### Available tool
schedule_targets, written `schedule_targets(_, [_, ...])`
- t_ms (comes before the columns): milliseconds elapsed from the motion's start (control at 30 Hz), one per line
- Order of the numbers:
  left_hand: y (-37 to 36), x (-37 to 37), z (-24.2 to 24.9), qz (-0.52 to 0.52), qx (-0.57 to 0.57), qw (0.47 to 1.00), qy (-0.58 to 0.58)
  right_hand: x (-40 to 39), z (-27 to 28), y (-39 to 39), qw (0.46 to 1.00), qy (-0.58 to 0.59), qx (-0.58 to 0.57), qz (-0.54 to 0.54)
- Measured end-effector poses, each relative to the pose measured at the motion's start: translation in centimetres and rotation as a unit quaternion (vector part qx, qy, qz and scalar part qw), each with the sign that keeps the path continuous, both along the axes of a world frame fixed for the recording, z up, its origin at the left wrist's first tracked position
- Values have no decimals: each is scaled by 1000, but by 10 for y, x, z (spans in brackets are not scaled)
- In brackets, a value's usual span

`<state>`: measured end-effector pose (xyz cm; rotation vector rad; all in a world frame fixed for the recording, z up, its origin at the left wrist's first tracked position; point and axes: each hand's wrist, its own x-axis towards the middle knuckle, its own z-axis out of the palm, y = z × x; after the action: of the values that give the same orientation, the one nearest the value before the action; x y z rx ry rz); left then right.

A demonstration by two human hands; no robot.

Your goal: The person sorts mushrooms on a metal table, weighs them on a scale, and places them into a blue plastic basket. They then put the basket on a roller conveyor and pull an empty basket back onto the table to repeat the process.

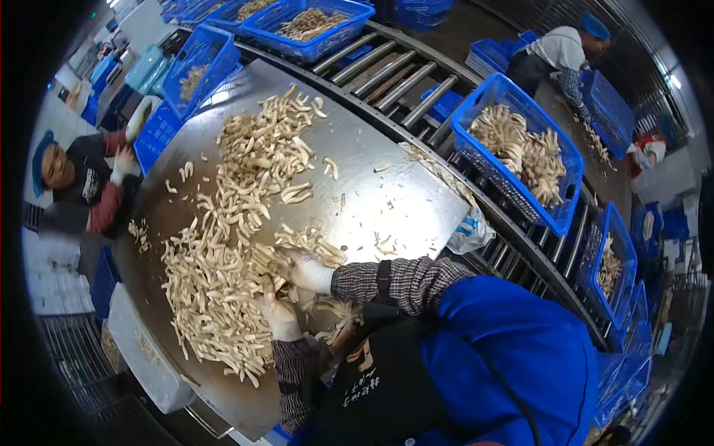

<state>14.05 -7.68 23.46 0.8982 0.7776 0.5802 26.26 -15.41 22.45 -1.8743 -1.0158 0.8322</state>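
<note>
A large heap of pale, long-stemmed mushrooms (216, 297) lies on the metal table in front of me. Both hands wear white gloves and work close together at the heap's near side. My right hand (306, 272) reaches in from the right with its fingers closed around some mushrooms. Just below it, my left hand (278, 312) points up into the heap, its fingers curled on mushrooms. Stems partly hide the fingertips of both. More mushrooms (312, 241) lie beside my right wrist.
Bits are scattered over the metal table (357, 163). Along its right runs a roller conveyor (401, 85) carrying a blue crate (487, 167) of mushroom clusters. Another crate (312, 48) stands at the back. One co-worker (82, 178) is at the left, another (561, 56) beyond the conveyor.
</note>
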Motion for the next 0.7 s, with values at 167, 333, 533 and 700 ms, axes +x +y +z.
schedule_targets(167, [-23, 6, 14, -40, -48, 993, -97, -1, -48, 4, 913, -376, -22, 159])
schedule_targets(333, [-27, 15, -3, -19, 42, 999, -22, -11, -14, -1, 980, -180, -77, 40])
schedule_targets(533, [-11, 1, -10, -8, -38, 999, -5, -5, 20, -25, 972, 142, 21, -186])
schedule_targets(700, [-22, -1, -22, -175, 546, 797, 190, 24, 32, -50, 948, 315, 41, -21])
